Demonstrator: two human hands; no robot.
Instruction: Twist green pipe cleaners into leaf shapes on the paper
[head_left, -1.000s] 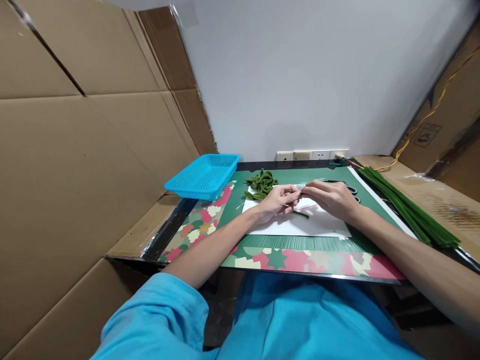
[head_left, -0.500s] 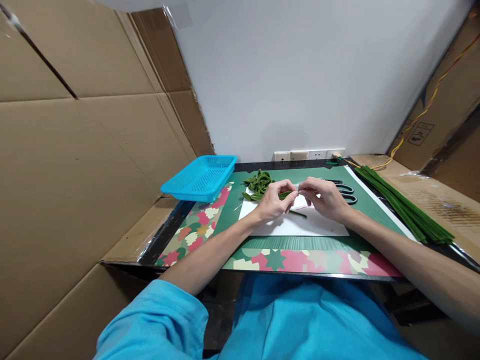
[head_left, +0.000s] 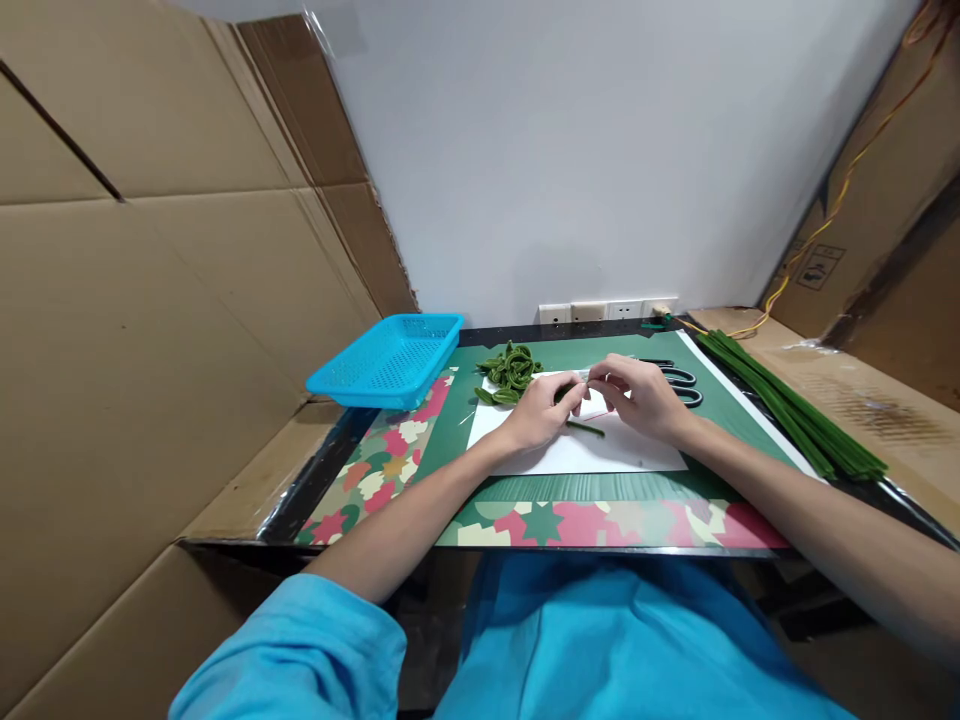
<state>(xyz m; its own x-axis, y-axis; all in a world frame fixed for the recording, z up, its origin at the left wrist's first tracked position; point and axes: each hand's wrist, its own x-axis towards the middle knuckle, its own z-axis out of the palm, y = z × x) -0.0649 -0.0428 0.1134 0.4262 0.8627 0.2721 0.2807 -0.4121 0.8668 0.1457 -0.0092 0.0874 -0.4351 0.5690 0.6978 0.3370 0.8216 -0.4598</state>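
Observation:
My left hand [head_left: 538, 412] is closed, thumb and fingers pinching a green pipe cleaner [head_left: 562, 391] that is mostly hidden by the fingers. Fingertip to fingertip with it, my right hand [head_left: 636, 396] is also closed in a pinch at the piece's right end; what exactly lies in it is too small to make out. Both hands hover over a white sheet of paper [head_left: 592, 458]. Under them a short green pipe cleaner piece [head_left: 585, 428] lies on the paper. Beyond the left hand sits a pile of curled green pipe cleaner shapes [head_left: 516, 367].
A blue plastic basket [head_left: 397, 396] stands at the left on the table. Black scissors handles [head_left: 684, 378] show beyond my right hand. A bundle of long green pipe cleaners [head_left: 795, 405] lies at the right. Cardboard walls [head_left: 187, 330] flank the table; power sockets [head_left: 589, 313] line the back.
The view has shifted slightly, so everything sits a little further left. The green piece in my left hand is now more covered by the fingers. Both hands stay pinched together.

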